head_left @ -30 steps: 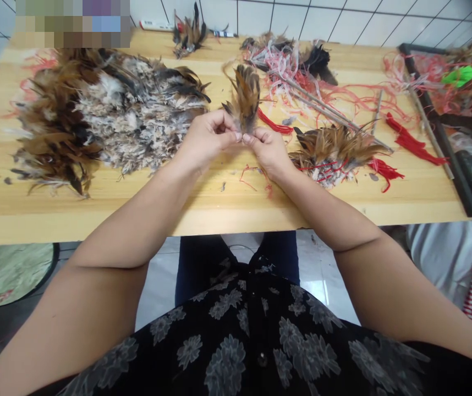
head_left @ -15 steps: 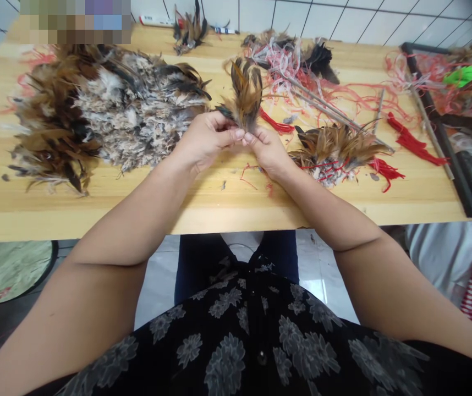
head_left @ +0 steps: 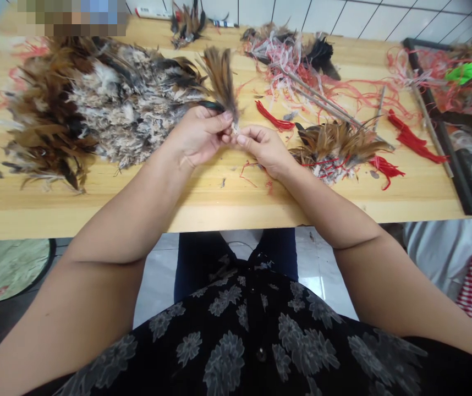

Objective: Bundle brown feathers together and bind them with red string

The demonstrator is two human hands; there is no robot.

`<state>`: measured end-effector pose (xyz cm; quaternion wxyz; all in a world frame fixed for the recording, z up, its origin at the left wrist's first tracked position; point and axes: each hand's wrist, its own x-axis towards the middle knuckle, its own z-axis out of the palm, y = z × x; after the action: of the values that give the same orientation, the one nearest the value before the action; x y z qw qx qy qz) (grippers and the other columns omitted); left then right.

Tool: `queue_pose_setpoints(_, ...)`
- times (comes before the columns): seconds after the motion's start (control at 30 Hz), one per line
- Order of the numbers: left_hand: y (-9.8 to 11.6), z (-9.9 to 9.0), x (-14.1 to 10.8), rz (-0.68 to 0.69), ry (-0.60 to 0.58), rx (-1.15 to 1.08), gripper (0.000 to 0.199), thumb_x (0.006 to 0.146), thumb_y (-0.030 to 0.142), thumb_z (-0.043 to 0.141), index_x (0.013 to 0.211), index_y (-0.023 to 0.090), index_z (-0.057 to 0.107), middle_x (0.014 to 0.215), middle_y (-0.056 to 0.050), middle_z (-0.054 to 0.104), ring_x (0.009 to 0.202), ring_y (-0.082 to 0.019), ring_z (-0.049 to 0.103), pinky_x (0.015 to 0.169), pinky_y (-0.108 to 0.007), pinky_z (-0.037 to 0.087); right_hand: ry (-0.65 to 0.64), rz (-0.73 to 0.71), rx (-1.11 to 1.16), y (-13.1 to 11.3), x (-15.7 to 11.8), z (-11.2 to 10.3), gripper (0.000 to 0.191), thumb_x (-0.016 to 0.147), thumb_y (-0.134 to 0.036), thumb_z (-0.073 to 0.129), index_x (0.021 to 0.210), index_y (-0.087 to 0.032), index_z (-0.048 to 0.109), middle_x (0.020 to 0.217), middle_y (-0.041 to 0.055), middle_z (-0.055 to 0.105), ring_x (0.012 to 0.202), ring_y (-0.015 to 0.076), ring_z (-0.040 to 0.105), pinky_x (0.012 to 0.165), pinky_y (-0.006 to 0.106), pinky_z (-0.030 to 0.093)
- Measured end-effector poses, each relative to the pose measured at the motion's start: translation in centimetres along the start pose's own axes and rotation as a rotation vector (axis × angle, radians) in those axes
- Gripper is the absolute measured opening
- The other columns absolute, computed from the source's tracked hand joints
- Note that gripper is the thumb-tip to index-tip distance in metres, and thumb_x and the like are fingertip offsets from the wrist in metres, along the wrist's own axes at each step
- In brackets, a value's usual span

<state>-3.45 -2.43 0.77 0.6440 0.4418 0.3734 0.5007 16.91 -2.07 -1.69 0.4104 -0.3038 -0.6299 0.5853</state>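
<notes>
Brown feathers in a small bunch fan upward and slightly left from my left hand, which pinches them near the quill ends. My right hand has thumb and forefinger closed at the pale base of the same bunch, touching my left fingertips. Left of my hands lies a big pile of brown and grey-white feathers. Just beyond my right wrist, a smaller pile of brown feathers has red ties across its pale ends.
Red string bundles lie beyond my right hand and farther right. Pink and white ribbon, thin sticks and a black-framed tray are at the right. Markers lie by the tiled wall.
The feather bunch in my hands has swung left and now leans left. Its feathers look narrower, and the pale base shows between my fingertips.
</notes>
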Motion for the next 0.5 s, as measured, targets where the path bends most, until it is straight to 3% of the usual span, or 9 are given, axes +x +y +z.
queue_pose_setpoints(0.13,0.9,0.8,-0.3,-0.085,0.072,-0.077,0.045,0.120,0.011,0.082,0.077,0.017,0.070,0.071,0.001,0.066,0.067,-0.011,0.067,0.069,-0.020,0.060,0.034,0.011,-0.012,0.2,0.0,-0.2,0.063,0.088,-0.081,0.096,0.093,-0.022,0.076,0.105,0.0040,0.084,0.113,0.0209,0.080,0.119,0.042,0.065)
queue_pose_setpoints(0.23,0.4,1.2,-0.2,-0.122,0.045,-0.094,0.046,0.122,0.012,0.079,0.076,0.016,0.071,0.071,-0.001,0.069,0.064,-0.010,0.067,0.065,-0.018,0.060,0.041,0.005,0.030,0.4,0.0,-0.1,0.063,0.085,-0.081,0.098,0.091,-0.022,0.076,0.105,0.0044,0.085,0.112,0.0206,0.081,0.118,0.042,0.066)
queue_pose_setpoints(0.4,-1.3,0.2,0.6,-0.027,-0.044,-0.004,0.046,0.108,0.033,0.102,0.077,0.020,0.070,0.074,-0.002,0.069,0.073,-0.018,0.075,0.078,-0.033,0.068,0.047,0.002,0.046,-0.1,-0.1,0.4,0.063,0.083,-0.080,0.100,0.088,-0.022,0.074,0.103,0.0046,0.086,0.110,0.0204,0.082,0.116,0.041,0.068)
queue_pose_setpoints(0.5,-1.5,-0.8,0.9,0.016,-0.091,0.070,0.051,0.098,0.054,0.109,0.081,0.024,0.070,0.077,-0.003,0.070,0.090,-0.028,0.080,0.092,-0.046,0.070,0.039,0.033,0.032,-1.0,-0.2,0.7,0.060,0.088,-0.078,0.097,0.091,-0.022,0.075,0.103,0.0050,0.086,0.112,0.0205,0.082,0.118,0.040,0.067)
